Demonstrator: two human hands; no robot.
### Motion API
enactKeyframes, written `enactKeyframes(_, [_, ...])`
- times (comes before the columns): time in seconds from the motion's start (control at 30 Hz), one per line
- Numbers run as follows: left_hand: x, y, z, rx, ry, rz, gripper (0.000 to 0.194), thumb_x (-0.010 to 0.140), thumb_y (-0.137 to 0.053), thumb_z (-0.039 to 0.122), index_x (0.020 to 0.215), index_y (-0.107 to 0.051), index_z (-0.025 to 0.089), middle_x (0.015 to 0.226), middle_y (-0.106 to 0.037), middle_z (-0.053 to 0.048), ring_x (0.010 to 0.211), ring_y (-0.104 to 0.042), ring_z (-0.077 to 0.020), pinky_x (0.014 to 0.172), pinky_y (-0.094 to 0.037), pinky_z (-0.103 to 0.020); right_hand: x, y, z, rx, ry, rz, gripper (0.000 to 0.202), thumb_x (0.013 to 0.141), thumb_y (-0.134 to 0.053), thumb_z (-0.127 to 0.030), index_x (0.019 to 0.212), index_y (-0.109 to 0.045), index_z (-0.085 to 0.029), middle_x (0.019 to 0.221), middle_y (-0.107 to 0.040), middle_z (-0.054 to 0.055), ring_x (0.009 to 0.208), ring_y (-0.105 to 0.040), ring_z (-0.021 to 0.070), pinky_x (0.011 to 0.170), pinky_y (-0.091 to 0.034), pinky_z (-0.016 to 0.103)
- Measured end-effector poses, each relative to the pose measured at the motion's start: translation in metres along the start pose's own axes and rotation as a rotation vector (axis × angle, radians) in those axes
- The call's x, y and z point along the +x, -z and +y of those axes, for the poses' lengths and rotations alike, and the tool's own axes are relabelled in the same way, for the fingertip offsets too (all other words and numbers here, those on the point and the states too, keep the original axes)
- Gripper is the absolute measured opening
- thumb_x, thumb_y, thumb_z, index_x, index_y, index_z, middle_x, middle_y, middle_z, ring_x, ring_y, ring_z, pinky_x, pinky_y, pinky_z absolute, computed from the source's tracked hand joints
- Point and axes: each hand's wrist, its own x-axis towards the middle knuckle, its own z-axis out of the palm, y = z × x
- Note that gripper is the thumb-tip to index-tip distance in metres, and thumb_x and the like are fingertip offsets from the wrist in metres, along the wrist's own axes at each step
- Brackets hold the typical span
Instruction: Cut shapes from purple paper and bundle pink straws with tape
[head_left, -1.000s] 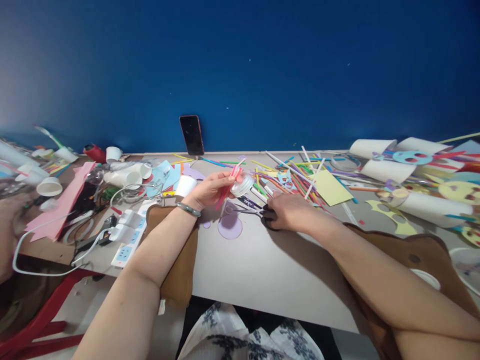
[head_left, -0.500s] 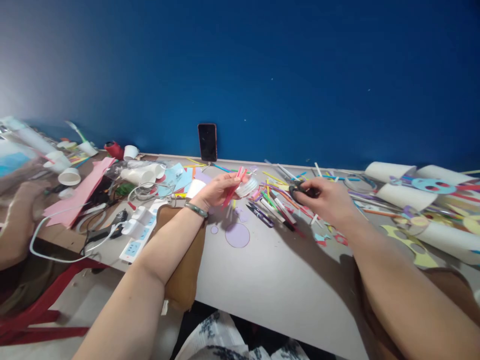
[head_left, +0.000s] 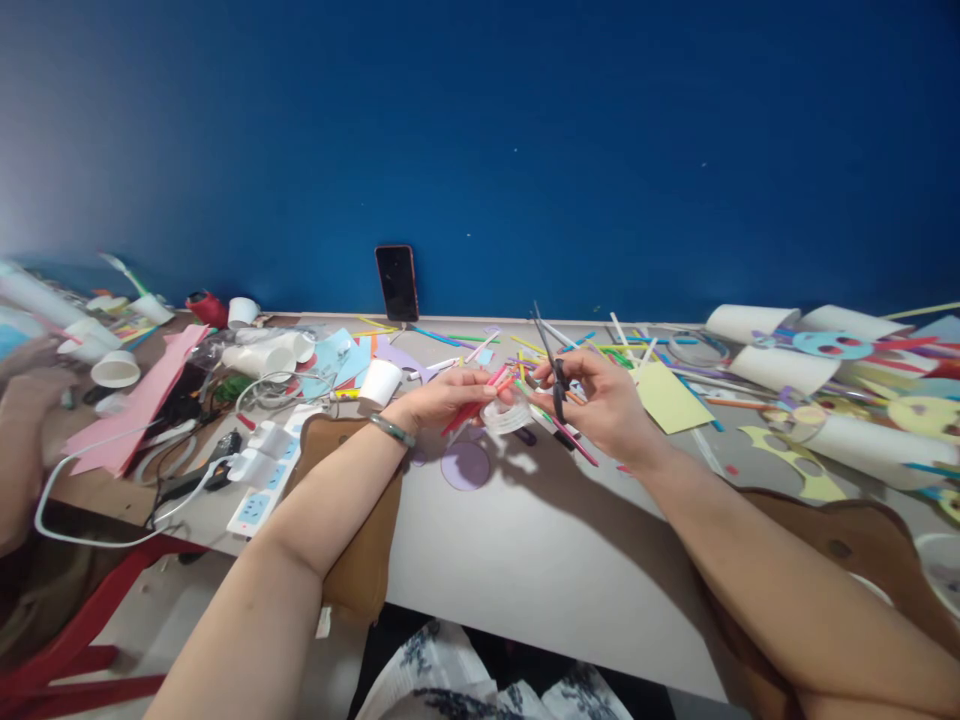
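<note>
My left hand (head_left: 444, 398) is closed on pink-red strips (head_left: 463, 416), above the middle of the table. A clear, round plastic piece (head_left: 507, 417) hangs at its fingertips; whether it is a tape roll or a small cup I cannot tell. In my right hand (head_left: 609, 402) are black-handled scissors (head_left: 558, 374), blades pointing up and toward the wall. The fingertips of my right hand are close to the strips and the clear piece. Below my left hand, a purple paper circle (head_left: 465, 467) lies flat on the table. Pens and thin sticks behind the hands are partly hidden.
A phone (head_left: 397, 284) leans on the blue wall. At left are a white paper cup (head_left: 379, 382), a power strip (head_left: 262, 497) with cables, pink paper (head_left: 142, 400) and another person's hand (head_left: 37, 385). Yellow paper (head_left: 673, 397) and white paper tubes (head_left: 784, 371) lie at right.
My right hand has moved left and up with the scissors, bringing them close to my left hand. The yellow paper at right shows now. The view has shifted slightly.
</note>
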Motion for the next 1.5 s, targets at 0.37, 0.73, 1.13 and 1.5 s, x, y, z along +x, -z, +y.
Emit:
enactKeyframes(0.37, [0.001,-0.009,0.003,-0.085,-0.028,0.004,0.037,0.072,-0.083,0.044,0.088,-0.073,0.011,0.068,-0.061,-0.002,0.049,-0.049,-0.0066,0.048,-0.037,-0.022,0.0,-0.011,0.014,0.206,-0.07,0.124,0.038,0.059,-0.09,-0.033,0.065,-0.053,-0.023,0.071,-0.065,-0.001,0.069,-0.063,0.0177,0.069,-0.053,0.035])
enactKeyframes(0.73, [0.004,-0.006,0.005,-0.236,-0.169,0.069,0.03,0.073,-0.082,0.038,0.079,-0.07,0.011,0.103,-0.073,-0.014,0.077,-0.067,-0.016,0.068,-0.047,-0.024,0.001,-0.01,0.007,0.318,-0.096,0.207,0.031,0.065,-0.084,-0.033,0.068,-0.055,-0.024,0.071,-0.064,-0.002,0.066,-0.061,0.0148,0.067,-0.053,0.033])
enactKeyframes(1.13, [0.006,-0.006,0.01,-0.397,-0.211,0.243,0.011,0.082,-0.071,0.021,0.081,-0.067,0.011,0.086,-0.075,-0.01,0.068,-0.068,-0.0145,0.064,-0.051,-0.024,0.0,-0.01,0.011,0.342,-0.108,0.195,0.033,0.063,-0.086,-0.034,0.068,-0.055,-0.024,0.073,-0.063,-0.001,0.068,-0.06,0.0162,0.071,-0.052,0.036])
enactKeyframes(1.5, [-0.005,0.014,0.03,-0.556,-0.32,0.403,0.007,0.086,-0.064,0.016,0.08,-0.062,0.013,0.088,-0.071,-0.007,0.052,-0.055,-0.0064,0.043,-0.036,-0.017,0.001,-0.004,0.02,-0.102,-0.179,-0.279,0.042,0.064,-0.08,-0.048,0.081,-0.051,-0.023,0.084,-0.06,0.001,0.078,-0.054,0.0196,0.072,-0.044,0.034])
